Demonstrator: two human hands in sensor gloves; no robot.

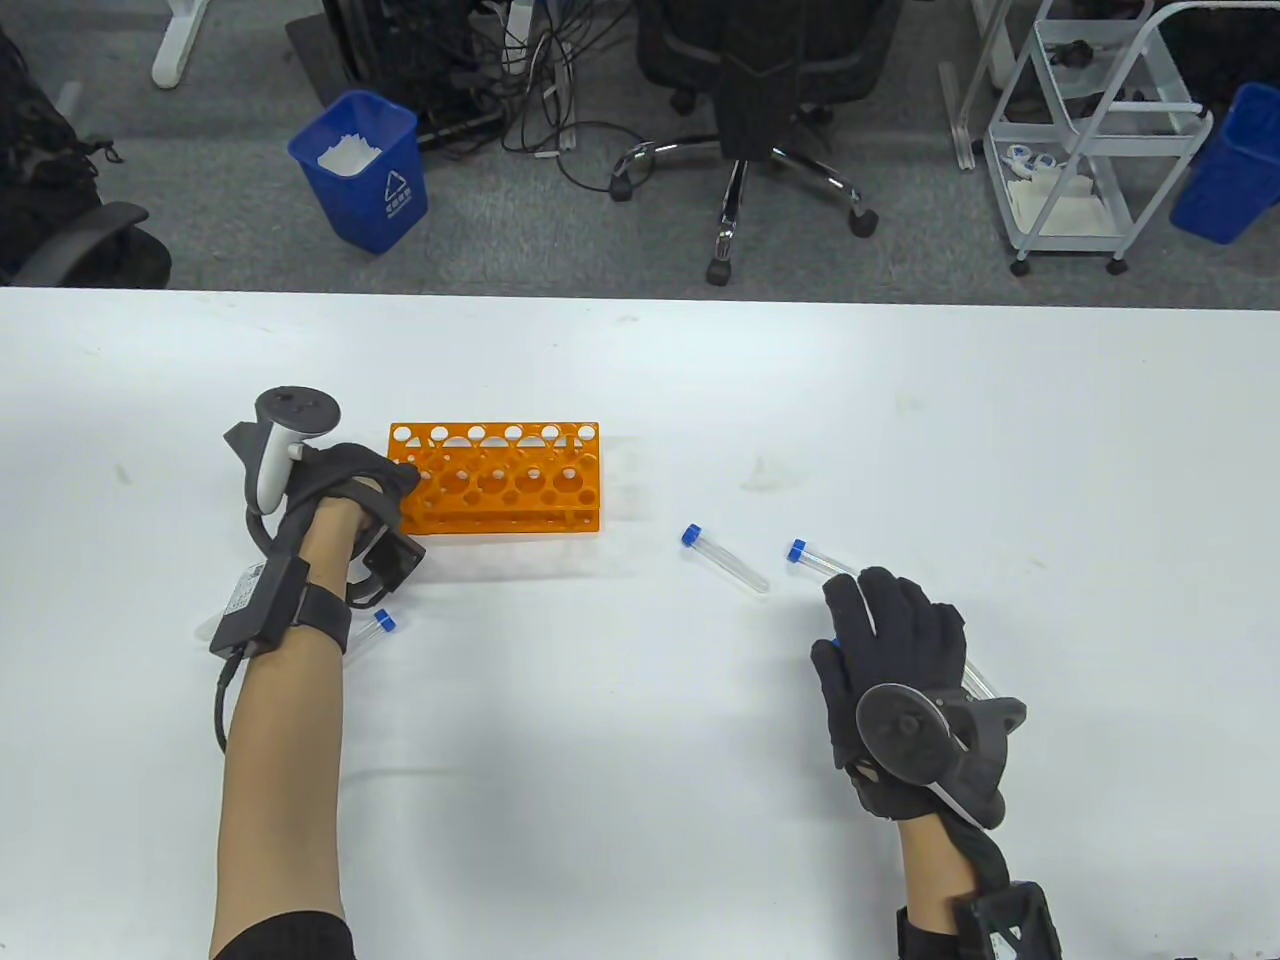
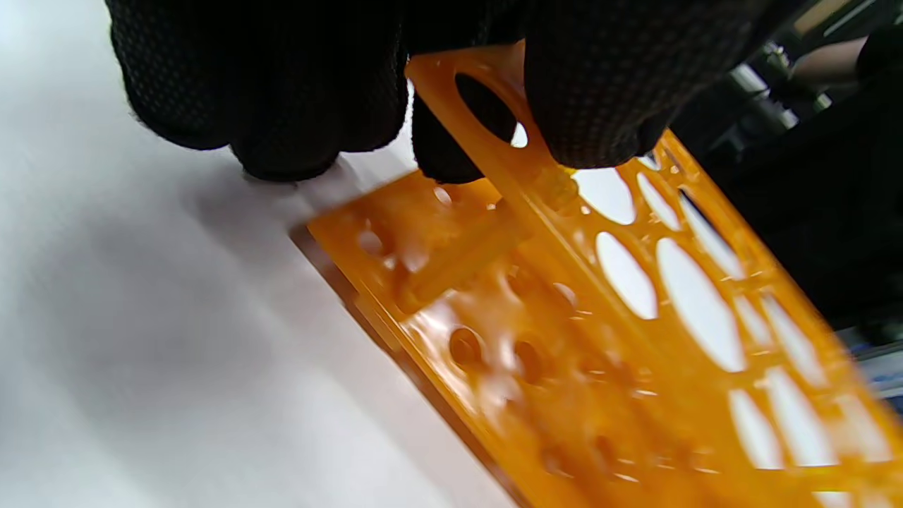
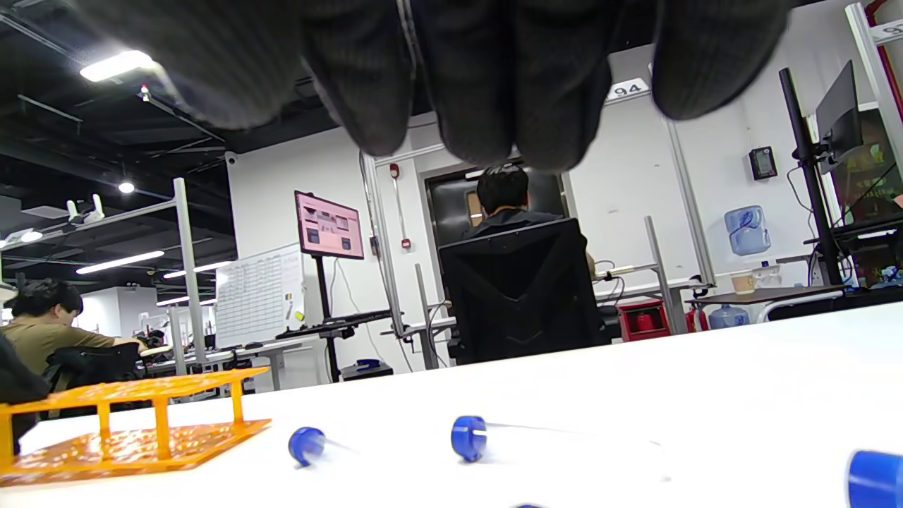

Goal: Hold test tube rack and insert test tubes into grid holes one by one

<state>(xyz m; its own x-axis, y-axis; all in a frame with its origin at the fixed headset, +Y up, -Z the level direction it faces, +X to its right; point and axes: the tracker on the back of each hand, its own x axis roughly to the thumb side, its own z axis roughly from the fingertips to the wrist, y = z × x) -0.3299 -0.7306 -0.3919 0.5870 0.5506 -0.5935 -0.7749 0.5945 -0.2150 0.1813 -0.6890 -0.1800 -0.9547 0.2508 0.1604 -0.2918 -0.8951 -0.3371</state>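
Observation:
The orange test tube rack [image 1: 495, 478] stands upright on the white table, and all the holes I can see are empty. My left hand [image 1: 392, 492] grips its left end; in the left wrist view the gloved fingers [image 2: 592, 92] clamp the rack's [image 2: 600, 317] top plate. My right hand [image 1: 862, 605] lies palm down and holds nothing. Its fingertips are over the body of one blue-capped tube [image 1: 812, 556]. A second tube [image 1: 725, 558] lies just left of it. The right wrist view shows both caps [image 3: 469, 437] [image 3: 305, 444] below my hanging fingers [image 3: 465, 85].
A third tube [image 1: 375, 625] lies beside my left forearm. Another clear tube [image 1: 978, 682] pokes out from under my right hand, and a blue cap [image 3: 875, 480] shows at the right wrist view's lower right. Beyond the table's far edge [image 1: 640, 295] are an office chair and bins.

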